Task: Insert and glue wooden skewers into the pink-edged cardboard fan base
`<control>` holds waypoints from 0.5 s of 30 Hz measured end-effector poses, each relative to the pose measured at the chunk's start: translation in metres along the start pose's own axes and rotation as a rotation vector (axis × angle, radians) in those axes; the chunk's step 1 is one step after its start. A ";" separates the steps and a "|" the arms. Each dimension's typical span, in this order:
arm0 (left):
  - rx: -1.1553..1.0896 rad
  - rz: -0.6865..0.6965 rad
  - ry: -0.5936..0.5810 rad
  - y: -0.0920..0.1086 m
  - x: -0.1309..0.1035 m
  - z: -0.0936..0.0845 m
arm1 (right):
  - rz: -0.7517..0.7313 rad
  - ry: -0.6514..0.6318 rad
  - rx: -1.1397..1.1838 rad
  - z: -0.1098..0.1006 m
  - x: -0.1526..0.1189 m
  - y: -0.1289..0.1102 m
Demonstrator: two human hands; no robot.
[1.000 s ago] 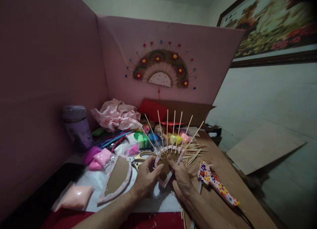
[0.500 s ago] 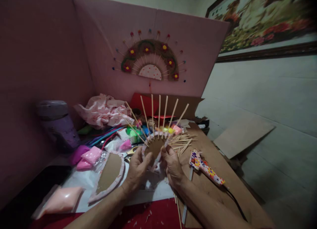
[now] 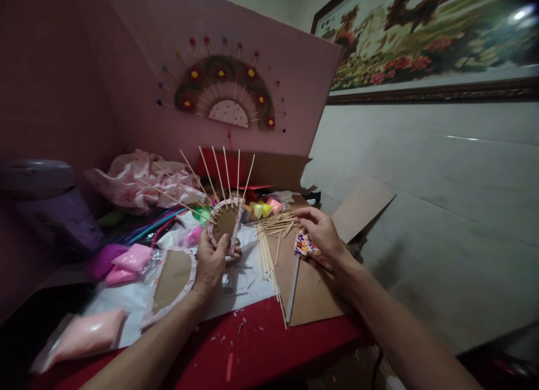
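My left hand [image 3: 213, 263] grips the lower edge of a half-round cardboard piece [image 3: 225, 224] with a fabric-wrapped rim. Several thin sticks [image 3: 219, 171] fan out from its upper edge. My right hand [image 3: 318, 232] hovers over the patterned glue gun [image 3: 304, 245], fingers curved and apart at the right end of a pile of short sticks [image 3: 275, 224]; nothing shows between them. A second half-round cardboard piece [image 3: 172, 280] lies to the left of my left hand.
Pink bags [image 3: 132, 258] and a peach bag [image 3: 90, 334] lie at the left, near a purple bottle [image 3: 50, 210]. A metal ruler [image 3: 293, 289] rests on brown cardboard [image 3: 320, 294]. Crumpled fabric [image 3: 143, 182] sits behind; a decorated fan [image 3: 227, 92] hangs on the pink board.
My right hand has let go of the cardboard piece and moved right, over the glue gun. My left hand still holds the piece, and the view has turned right.
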State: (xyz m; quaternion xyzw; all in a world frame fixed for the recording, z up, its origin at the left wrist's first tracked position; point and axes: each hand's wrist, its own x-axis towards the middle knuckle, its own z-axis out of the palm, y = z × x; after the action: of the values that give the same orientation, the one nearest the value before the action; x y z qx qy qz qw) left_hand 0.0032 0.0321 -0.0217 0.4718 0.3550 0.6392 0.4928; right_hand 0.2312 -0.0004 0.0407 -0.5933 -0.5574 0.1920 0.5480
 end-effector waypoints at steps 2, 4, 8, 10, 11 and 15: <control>-0.004 -0.013 0.004 -0.001 0.001 -0.001 | 0.031 -0.097 -0.440 -0.030 -0.004 0.009; -0.015 -0.028 0.009 0.000 0.001 -0.001 | 0.064 -0.280 -0.769 -0.049 -0.011 0.021; -0.030 -0.056 -0.012 0.004 -0.002 0.002 | 0.025 -0.452 -1.015 -0.051 -0.024 0.039; -0.022 -0.061 -0.021 0.007 -0.004 0.003 | 0.029 -0.476 -1.012 -0.045 -0.028 0.042; -0.019 -0.064 -0.026 0.008 -0.005 0.004 | 0.045 -0.477 -0.992 -0.043 -0.028 0.043; -0.058 -0.090 -0.080 0.009 -0.008 0.005 | 0.075 -0.354 -0.855 -0.039 -0.031 0.046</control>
State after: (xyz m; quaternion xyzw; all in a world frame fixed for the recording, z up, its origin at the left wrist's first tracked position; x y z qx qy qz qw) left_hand 0.0058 0.0223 -0.0135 0.4663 0.3370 0.6070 0.5482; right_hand 0.2754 -0.0340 0.0018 -0.7441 -0.6495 0.0629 0.1433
